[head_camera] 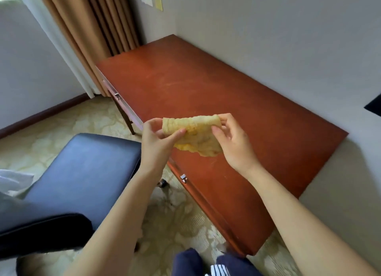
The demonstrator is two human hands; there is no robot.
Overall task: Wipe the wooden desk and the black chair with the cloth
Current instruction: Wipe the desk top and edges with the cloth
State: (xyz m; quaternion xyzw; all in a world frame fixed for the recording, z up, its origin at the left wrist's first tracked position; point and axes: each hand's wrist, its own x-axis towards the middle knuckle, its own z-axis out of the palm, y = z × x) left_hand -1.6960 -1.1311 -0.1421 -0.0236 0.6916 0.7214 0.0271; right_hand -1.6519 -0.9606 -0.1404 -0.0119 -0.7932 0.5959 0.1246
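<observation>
Yellow cloth (193,135) pinched by both hands above wooden desk (206,86); left hand (158,143) thumb on front, right hand (233,141) fingertips curled over top edge

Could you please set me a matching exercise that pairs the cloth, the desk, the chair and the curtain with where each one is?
Things:
1 cloth
2 desk
3 chair
4 curtain

Places:
A against the grey wall
B hanging beyond the desk's far end
C pinched between left hand and right hand
D on the carpet, left of the desk

Pairs: 1-C, 2-A, 3-D, 4-B
</observation>
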